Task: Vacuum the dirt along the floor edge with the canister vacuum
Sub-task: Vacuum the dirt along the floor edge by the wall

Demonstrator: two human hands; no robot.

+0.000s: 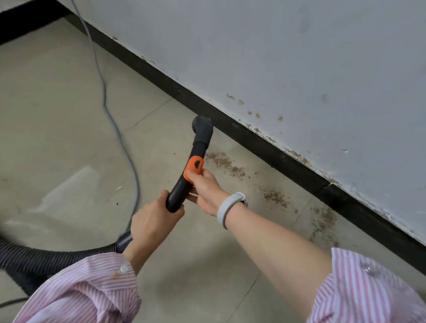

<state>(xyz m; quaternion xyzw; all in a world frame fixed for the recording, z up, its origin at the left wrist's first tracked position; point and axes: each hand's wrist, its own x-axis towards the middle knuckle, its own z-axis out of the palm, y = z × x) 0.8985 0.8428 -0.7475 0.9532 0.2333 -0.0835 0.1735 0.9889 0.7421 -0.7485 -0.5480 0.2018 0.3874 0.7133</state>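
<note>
Both hands curl round the black vacuum wand [181,189] — left hand [153,222] nearer, right hand [205,190] by the orange collar [194,168] — its nozzle [202,126] beside the baseboard [256,141], dirt [271,195] trailing right.

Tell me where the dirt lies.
The dirt lies in brown patches on the floor tiles along the black baseboard, right of the vacuum nozzle.

wall [285,42]: pale, scuffed, paint flaking low down | skirting [269,144]: black strip along the wall's foot | grey cable [106,112]: trails from the wall across the tiles | wristband [227,208]: pale grey | sleeves [91,290]: pink-and-white stripes
</note>
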